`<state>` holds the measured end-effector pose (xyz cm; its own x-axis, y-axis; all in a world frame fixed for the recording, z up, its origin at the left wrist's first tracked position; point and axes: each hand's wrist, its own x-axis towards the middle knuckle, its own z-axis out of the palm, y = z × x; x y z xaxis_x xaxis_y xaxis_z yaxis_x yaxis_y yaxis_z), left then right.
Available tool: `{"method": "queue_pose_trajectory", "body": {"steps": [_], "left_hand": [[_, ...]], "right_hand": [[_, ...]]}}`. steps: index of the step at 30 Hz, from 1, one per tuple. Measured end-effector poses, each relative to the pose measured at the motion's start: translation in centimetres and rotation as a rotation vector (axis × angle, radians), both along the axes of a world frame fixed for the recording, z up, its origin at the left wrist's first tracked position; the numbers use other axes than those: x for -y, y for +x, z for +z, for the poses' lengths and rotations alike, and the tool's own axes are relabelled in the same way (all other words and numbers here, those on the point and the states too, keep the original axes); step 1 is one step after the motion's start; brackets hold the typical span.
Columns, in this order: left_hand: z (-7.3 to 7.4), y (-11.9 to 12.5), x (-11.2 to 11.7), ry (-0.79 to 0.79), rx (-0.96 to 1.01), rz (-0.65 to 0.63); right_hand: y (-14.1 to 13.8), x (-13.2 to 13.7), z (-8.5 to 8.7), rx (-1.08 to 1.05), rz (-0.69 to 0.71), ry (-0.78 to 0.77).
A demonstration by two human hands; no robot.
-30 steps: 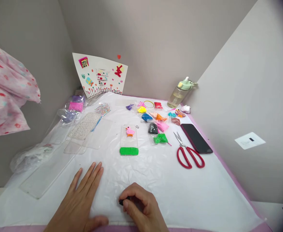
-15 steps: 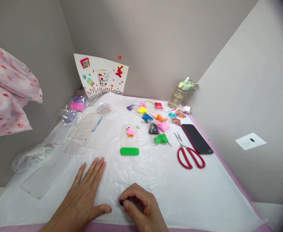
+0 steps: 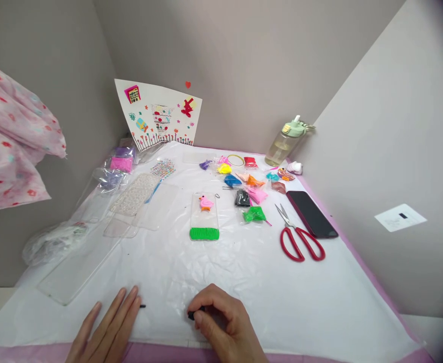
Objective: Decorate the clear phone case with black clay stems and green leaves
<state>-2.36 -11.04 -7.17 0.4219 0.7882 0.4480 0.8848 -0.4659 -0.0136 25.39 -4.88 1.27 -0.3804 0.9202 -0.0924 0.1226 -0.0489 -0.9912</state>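
My left hand (image 3: 110,327) lies flat on the white sheet, fingers stretched out. From beneath its fingertips pokes the end of a thin black strip of clay (image 3: 143,306); the rest is hidden. Between thumb and fingertips, my right hand (image 3: 225,322) pinches a small lump of black clay (image 3: 191,314) close to the sheet. Beyond both hands lies a clear phone case (image 3: 205,220), bearing a pink clay duck (image 3: 205,203) and a ridged green clay band (image 3: 204,234) along its near end.
Red-handled scissors (image 3: 300,243) and a dark phone (image 3: 312,214) lie at the right. Several clay packets, including a green one (image 3: 255,214) and a black one (image 3: 241,198), sit behind them. A bottle (image 3: 284,142) stands at the back; clear cases (image 3: 72,275) lie at left.
My left hand has drawn back toward the near edge, and the end of the black strip now shows beside its fingers. The right hand still pinches its lump in nearly the same place.
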Motion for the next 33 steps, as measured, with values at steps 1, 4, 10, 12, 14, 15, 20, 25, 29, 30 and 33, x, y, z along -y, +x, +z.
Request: {"method": "queue_pose_trajectory", "body": {"steps": [1, 4, 10, 12, 14, 15, 20, 25, 29, 30, 33], "left_hand": [[0.6, 0.3, -1.1, -0.022, -0.015, -0.042], [2.6, 1.1, -4.3, -0.114, -0.093, -0.076], [5.0, -1.1, -5.0, -0.224, 0.038, -0.028], [5.5, -2.7, -4.3, -0.286, 0.181, 0.112], [5.7, -3.7, -3.7, -0.333, 0.321, 0.177], [5.8, -3.7, -3.6, -0.345, 0.375, 0.185], [6.5, -0.5, -4.5, -0.397, 0.446, 0.149], [7.9, -0.7, -6.3, -0.327, 0.545, 0.210], [7.3, -4.9, -7.4, -0.218, 0.273, 0.253], [7.0, -5.7, -7.6, -0.227, 0.190, 0.263], [6.6, -6.8, -8.2, -0.308, 0.111, 0.297]], "right_hand": [[0.0, 0.0, 0.0, 0.002, -0.003, -0.003], [-0.2, -0.2, 0.2, -0.006, -0.022, 0.000], [-0.3, -0.1, 0.2, -0.020, -0.044, -0.003], [-0.3, 0.0, 0.1, -0.019, -0.040, -0.033], [-0.1, 0.2, -0.1, -0.045, -0.053, -0.087], [-0.1, 0.2, -0.3, -0.063, -0.063, -0.121], [0.2, 0.2, -0.2, -0.082, -0.059, -0.165], [0.5, -0.2, 1.6, -0.048, -0.056, -0.146], [0.8, -0.8, 3.4, -0.027, -0.024, -0.129], [0.9, -0.9, 3.7, -0.023, -0.013, -0.126], [0.8, -1.2, 4.0, -0.018, 0.029, -0.133]]}}
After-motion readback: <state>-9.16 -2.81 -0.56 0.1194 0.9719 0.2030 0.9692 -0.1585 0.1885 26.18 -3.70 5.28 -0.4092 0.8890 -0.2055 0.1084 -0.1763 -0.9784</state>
